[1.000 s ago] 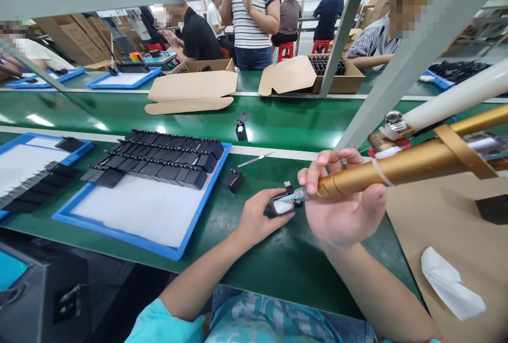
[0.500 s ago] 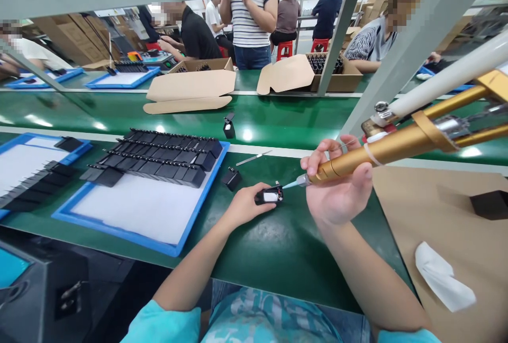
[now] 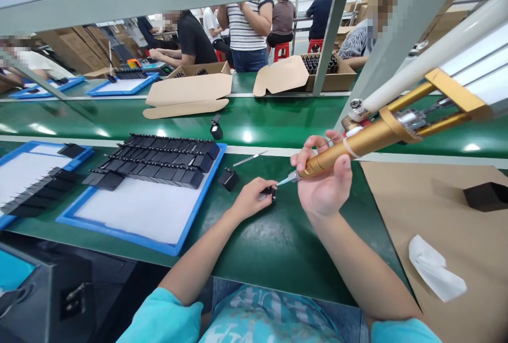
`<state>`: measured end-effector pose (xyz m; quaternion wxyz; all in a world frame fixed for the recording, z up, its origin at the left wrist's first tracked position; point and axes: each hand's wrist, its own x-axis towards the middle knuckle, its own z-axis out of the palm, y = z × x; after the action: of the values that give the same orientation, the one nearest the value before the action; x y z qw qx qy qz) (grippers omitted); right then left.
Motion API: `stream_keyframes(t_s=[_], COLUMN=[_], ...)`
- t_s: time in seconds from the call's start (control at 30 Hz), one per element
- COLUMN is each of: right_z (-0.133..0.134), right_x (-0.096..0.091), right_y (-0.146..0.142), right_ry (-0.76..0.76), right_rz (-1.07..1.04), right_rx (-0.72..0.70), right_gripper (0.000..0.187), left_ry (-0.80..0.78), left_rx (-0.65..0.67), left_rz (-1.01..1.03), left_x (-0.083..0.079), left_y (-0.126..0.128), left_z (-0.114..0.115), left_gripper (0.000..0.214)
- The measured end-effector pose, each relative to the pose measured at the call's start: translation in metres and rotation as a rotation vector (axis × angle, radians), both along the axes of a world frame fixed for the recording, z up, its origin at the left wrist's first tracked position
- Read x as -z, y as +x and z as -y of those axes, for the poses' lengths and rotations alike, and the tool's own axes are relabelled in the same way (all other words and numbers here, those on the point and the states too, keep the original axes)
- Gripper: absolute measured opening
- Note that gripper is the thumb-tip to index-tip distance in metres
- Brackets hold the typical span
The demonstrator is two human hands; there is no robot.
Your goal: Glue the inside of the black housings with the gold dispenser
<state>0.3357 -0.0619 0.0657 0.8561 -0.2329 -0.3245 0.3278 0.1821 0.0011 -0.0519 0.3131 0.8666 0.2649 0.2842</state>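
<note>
Black, mostly hidden, the part (image 3: 270, 192) clamped in the fingers of our left hand (image 3: 251, 200) lies right of the tray (image 3: 202, 195), long axis unclear, while our right hand (image 3: 322, 197), farther from the tray, curls round the dispenser (image 3: 363, 143), nozzle (image 3: 284, 180) slanting trayward at the part.

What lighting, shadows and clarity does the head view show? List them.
All in the head view: white glare spots on the green belt; a soft shadow left of the black case on the brown board; left hand and right hand look fairly clear.
</note>
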Motion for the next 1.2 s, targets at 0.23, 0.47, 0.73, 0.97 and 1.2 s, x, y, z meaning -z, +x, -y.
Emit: stream_keyframes(t_s=[0.23,0.47,0.73,0.97,1.2], right_z=[-0.001,-0.002,-0.002,0.001,0.001], right_x=[0.0,0.003,0.002,0.001,-0.001], right_y=[0.001,0.003,0.004,0.006,0.007], right_ry=[-0.014,0.006,0.013,-0.019,-0.061], right_rz=[-0.015,-0.004,-0.019,-0.026,-0.028], right_rx=[-0.018,-0.015,-0.028,-0.018,0.003], right_gripper=[0.038,0.036,0.037,0.038,0.041], left_ry=[0.262,0.345,0.427,0.598,0.573], left_rx=[0.092,0.012,0.008,-0.314,-0.565], left_rz=[-0.108,0.019,-0.4,-0.588,-0.468], left_x=[-0.003,0.005,0.002,-0.001,-0.063], left_y=[-0.013,-0.001,-0.002,-0.03,-0.049], left_z=[0.004,0.013,0.02,0.005,-0.056], left_gripper=[0.039,0.023,0.032,0.042,0.065])
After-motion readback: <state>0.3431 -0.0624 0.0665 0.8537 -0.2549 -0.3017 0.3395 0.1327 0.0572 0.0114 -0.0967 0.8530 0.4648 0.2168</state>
